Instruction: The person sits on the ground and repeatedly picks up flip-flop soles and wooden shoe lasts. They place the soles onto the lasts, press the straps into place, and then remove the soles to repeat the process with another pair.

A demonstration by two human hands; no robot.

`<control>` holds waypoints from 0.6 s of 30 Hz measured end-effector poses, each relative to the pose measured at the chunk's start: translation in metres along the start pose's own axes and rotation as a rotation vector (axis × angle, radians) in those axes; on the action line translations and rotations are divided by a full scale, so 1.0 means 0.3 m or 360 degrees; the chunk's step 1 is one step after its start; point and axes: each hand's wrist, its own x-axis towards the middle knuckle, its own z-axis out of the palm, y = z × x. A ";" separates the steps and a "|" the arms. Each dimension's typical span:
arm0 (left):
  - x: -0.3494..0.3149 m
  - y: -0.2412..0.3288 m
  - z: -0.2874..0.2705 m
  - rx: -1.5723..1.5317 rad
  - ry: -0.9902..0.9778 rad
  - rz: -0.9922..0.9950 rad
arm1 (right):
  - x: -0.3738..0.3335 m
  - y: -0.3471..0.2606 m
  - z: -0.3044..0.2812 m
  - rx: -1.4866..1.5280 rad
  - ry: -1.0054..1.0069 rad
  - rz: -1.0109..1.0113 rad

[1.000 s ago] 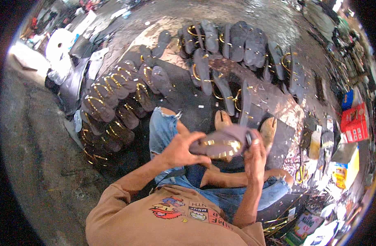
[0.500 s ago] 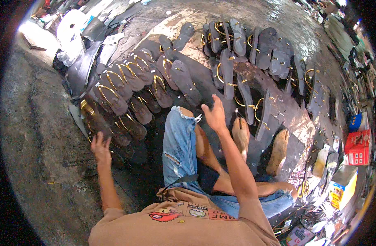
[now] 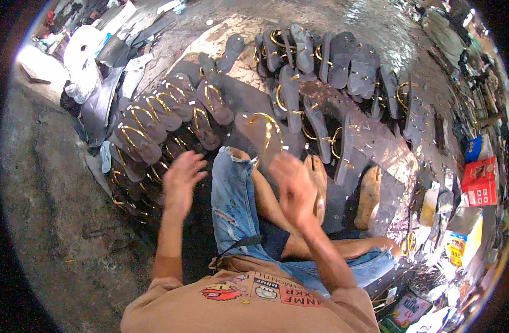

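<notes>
My right hand (image 3: 294,186), smeared by motion, closes at the end of a dark flip-flop (image 3: 248,129) with a gold strap. The flip-flop is tilted, strap side toward me, just past my left knee. My left hand (image 3: 182,176), also blurred, hovers beside the left rows with its fingers stretched out and nothing visible in it. Several dark flip-flops (image 3: 139,145) with gold straps lie overlapping there, strap side up. Farther right, other sandals (image 3: 289,100) stand on edge or lie sole up. Two wooden foot-shaped lasts (image 3: 368,197) lie near my right hand.
A dark flat sheet (image 3: 387,172) lies under the sandals. To the right are a red box (image 3: 480,180), a yellow and white container (image 3: 464,237), scissors (image 3: 408,242) and a tin (image 3: 407,311) among scraps. A white roll (image 3: 82,47) stands at the far left.
The flip-flop that lay sole up past my left knee now shows its gold strap at my right hand. My left hand has moved right, away from the leftmost flip-flops. The view has shifted slightly.
</notes>
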 end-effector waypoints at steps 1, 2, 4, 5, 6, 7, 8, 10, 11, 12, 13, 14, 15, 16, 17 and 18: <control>0.027 -0.016 0.134 -0.0073 -0.0071 -0.0203 | -0.076 -0.007 -0.028 0.0049 -0.0077 -0.0243; 0.028 0.001 0.258 -0.0256 -0.0225 -0.0331 | -0.152 -0.061 -0.073 0.0048 -0.0227 -0.0249; 0.039 0.051 0.411 -0.0310 -0.0343 -0.0403 | -0.268 -0.152 -0.160 0.0012 -0.0507 -0.0170; 0.034 0.060 0.462 -0.0253 -0.0394 -0.0363 | -0.326 -0.165 -0.173 -0.0069 -0.0614 -0.0136; 0.022 0.057 0.506 -0.0078 -0.0476 -0.0257 | -0.369 -0.167 -0.190 -0.0106 -0.0656 -0.0067; 0.009 0.052 0.547 0.0094 -0.0558 -0.0145 | -0.402 -0.169 -0.213 -0.0140 -0.0699 0.0003; -0.006 0.058 0.593 0.0266 -0.0640 -0.0025 | -0.393 -0.160 -0.249 -0.0158 -0.0654 0.0025; -0.111 0.105 0.676 0.0696 -0.0932 0.0620 | -0.392 -0.143 -0.322 0.0125 -0.0133 0.0645; -0.150 0.124 0.694 0.0814 -0.1080 0.0858 | -0.384 -0.127 -0.379 0.0176 0.0226 0.0787; -0.180 0.135 0.710 0.0893 -0.1218 0.1096 | -0.301 -0.162 -0.435 0.0023 0.0308 0.0746; -0.200 0.135 0.720 0.0927 -0.1335 0.1216 | -0.213 -0.202 -0.488 -0.0126 0.0387 0.0700; -0.212 0.141 0.739 0.0943 -0.1463 0.1349 | -0.181 -0.218 -0.514 -0.0049 0.0318 0.0558; -0.238 0.150 0.762 0.0904 -0.1492 0.1432 | -0.138 -0.249 -0.534 -0.0020 0.0227 0.0448; -0.264 0.154 0.781 0.0867 -0.1476 0.1479 | -0.145 -0.258 -0.545 -0.0022 0.0167 0.0395; -0.280 0.162 0.796 0.0835 -0.1443 0.1538 | -0.147 -0.261 -0.553 -0.0018 0.0099 0.0326; -0.286 0.178 0.809 0.0815 -0.1492 0.1561 | -0.142 -0.275 -0.561 -0.0075 0.0158 0.0278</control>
